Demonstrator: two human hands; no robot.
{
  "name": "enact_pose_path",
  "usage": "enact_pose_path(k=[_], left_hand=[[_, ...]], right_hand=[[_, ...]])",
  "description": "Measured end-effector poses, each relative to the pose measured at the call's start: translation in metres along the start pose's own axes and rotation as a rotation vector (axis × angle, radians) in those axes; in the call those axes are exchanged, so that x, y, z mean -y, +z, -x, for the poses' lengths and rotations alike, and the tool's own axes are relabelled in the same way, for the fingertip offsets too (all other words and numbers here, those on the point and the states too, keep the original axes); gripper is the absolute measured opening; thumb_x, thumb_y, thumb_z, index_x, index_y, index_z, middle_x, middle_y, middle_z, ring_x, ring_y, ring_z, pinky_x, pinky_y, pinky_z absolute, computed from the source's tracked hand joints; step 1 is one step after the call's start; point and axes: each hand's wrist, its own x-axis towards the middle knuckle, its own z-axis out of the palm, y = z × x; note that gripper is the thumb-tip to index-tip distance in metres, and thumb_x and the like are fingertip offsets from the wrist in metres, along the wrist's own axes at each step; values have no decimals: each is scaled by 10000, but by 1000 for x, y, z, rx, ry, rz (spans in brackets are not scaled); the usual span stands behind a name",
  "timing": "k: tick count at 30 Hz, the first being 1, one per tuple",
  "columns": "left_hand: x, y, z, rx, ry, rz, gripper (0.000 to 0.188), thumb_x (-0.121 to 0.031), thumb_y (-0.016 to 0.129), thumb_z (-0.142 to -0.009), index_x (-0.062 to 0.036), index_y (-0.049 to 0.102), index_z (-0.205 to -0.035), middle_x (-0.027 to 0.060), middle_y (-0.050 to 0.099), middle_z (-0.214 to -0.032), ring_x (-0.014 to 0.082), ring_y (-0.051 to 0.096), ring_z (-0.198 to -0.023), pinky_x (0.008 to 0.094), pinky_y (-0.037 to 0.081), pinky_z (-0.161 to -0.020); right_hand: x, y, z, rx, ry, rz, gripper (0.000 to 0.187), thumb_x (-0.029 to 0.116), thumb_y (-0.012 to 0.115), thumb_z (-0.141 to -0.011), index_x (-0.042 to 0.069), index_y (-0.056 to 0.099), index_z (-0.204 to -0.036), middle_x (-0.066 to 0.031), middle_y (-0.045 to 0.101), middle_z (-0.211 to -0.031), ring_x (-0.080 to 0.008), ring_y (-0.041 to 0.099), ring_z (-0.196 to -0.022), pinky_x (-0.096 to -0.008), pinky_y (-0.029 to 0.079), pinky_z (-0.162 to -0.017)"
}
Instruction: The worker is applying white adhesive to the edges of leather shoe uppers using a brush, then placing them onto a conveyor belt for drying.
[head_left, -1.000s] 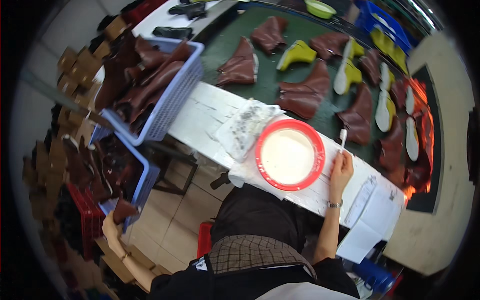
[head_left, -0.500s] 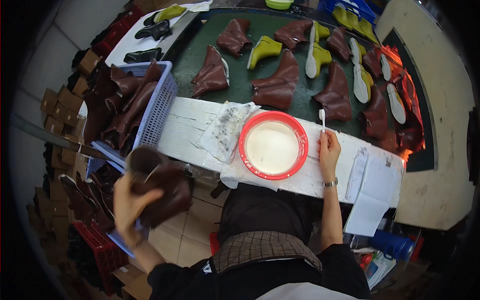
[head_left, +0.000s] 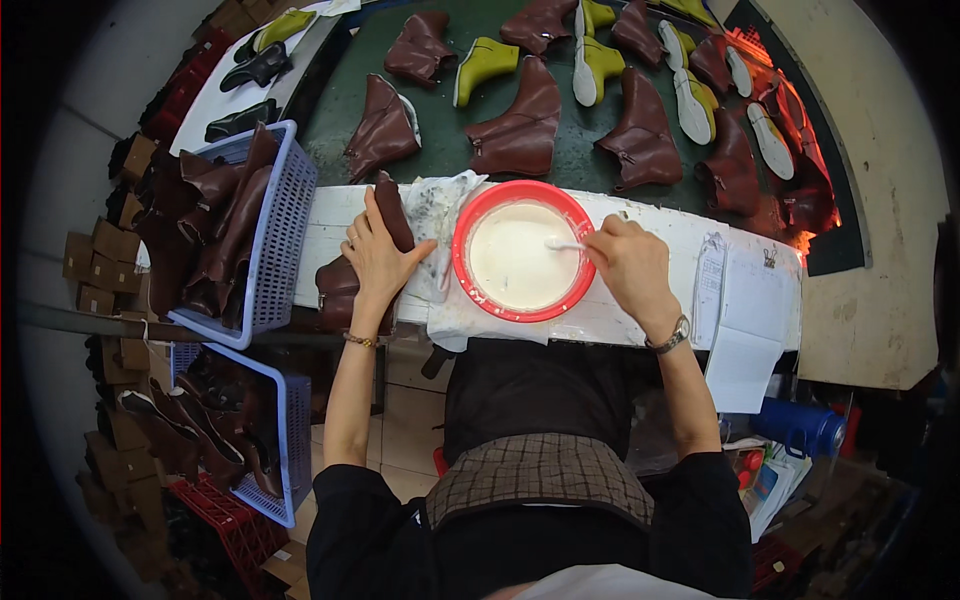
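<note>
A brown leather boot (head_left: 338, 285) lies on its side on the white bench (head_left: 665, 270). My left hand (head_left: 380, 255) is over it, fingers against the leather and thumb stretched toward a stained cloth (head_left: 430, 255). Pinched in my right hand (head_left: 632, 265) is a white toothbrush (head_left: 570, 245). Its head is at the cream-coloured liquid (head_left: 515, 255) inside a red basin (head_left: 525, 313). The basin stands in front of me, between my two hands. Part of the boot is hidden under my left hand.
Brown boots (head_left: 515, 125) and yellow-green boots (head_left: 486, 70) cover a green conveyor belt (head_left: 335, 125) beyond the bench, which leads toward an orange glow at right. Blue baskets (head_left: 280, 230) of boots stand left. Papers (head_left: 750, 315) lie at right.
My left hand has brought the boot from beside the baskets onto the bench. My right hand has moved left, bringing the brush from beside the basin over its liquid. The view has shifted.
</note>
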Motion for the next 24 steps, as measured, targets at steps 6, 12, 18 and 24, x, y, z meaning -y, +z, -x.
enact_pose_path(k=[6,12,18,24], left_hand=[[27,-24,-8,61,-154,375,847,-216,723,-819,-28,349,-1555,256,646,-1185,452,628,-1069,489,487,-939],[-12,-132,-25,733,-200,1038,434,-99,677,-914,42,626,-1322,27,692,-1075,78,581,-959,266,504,-860],[-54,-147,-16,1040,-66,1086,303,-91,825,-851,54,738,-1102,-39,683,-820,23,556,-703,226,455,-583],[-73,-167,-25,1040,-241,1097,211,-48,820,-828,46,757,-1007,13,716,-767,33,593,-642,219,443,-544]], right_hand=[[10,-11,20,-51,107,-268,107,181,775,-862,110,778,-941,-55,649,-842,-246,648,-711,-375,519,-641],[-19,-12,31,-71,227,-479,152,144,770,-901,93,792,-1043,-48,656,-835,-191,600,-614,-309,471,-576],[6,-40,-20,-206,-232,-603,193,119,828,-833,135,804,-1024,15,660,-909,-158,617,-844,-335,426,-823],[7,-37,-24,-204,-276,-558,231,91,839,-793,149,811,-1014,8,663,-911,-151,591,-864,-327,373,-846]])
